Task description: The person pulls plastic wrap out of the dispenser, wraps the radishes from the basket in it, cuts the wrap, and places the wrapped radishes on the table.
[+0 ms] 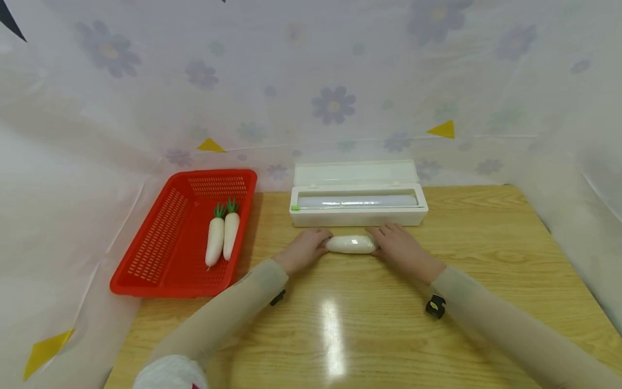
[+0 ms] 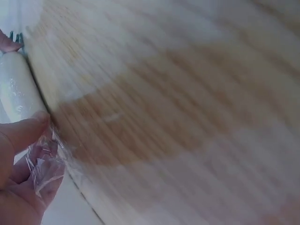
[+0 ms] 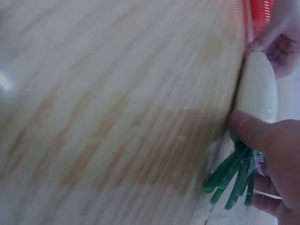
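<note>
A white radish (image 1: 351, 244) wrapped in shiny cling film lies crosswise on the table, just in front of the cling film box (image 1: 358, 218). My left hand (image 1: 303, 251) pinches its root end; in the left wrist view, crumpled cling film (image 2: 49, 164) bunches between thumb and fingers. At the other end my right hand (image 1: 400, 251) grips the radish near its top. Green leaf stubs (image 3: 236, 176) poke out beneath that thumb in the right wrist view. In the head view the leaves are hidden by the right hand.
On the left stands a red plastic basket (image 1: 182, 290) holding two white radishes (image 1: 216, 242) with green tops. The box's lid (image 1: 355, 173) is raised, showing a film roll (image 1: 357, 201) and a small green piece (image 1: 295, 208) at its left. A flowered curtain (image 1: 272, 108) hangs behind the table.
</note>
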### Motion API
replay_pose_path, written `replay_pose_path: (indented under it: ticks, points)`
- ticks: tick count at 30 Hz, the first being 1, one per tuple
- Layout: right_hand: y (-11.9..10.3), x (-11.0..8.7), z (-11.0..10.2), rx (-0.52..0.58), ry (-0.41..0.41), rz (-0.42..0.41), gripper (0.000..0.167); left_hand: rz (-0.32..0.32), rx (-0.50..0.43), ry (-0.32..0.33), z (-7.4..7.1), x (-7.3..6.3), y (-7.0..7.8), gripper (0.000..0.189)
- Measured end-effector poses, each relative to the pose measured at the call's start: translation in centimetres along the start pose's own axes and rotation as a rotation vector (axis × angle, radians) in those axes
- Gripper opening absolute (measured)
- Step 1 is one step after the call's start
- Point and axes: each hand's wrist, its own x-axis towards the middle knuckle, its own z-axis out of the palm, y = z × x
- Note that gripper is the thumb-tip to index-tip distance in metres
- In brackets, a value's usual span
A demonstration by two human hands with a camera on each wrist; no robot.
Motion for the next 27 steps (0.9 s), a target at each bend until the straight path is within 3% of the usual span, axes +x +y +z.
replay_pose_path:
  ticks: [11,17,21,27]
  points:
    - [0.2,-1.9,-0.5,0.159,0.033,-0.085,0.047,0.11,-0.105,-0.089,0.3,-1.5,-0.7,0.036]
    - [0.3,-2.4,-0.2,0.212,0.077,-0.115,0.044,0.121,-0.148,-0.063,0.6,-2.1,-1.1,0.033]
    - [0.5,-2.5,0.0,0.198,0.101,-0.117,0.043,0.131,-0.068,-0.028,0.5,-2.3,-0.9,0.027]
    - [0.2,-2.7,0.1,0.114,0.077,-0.096,0.051,0.133,0.126,-0.012,0.3,-2.5,-0.2,0.036]
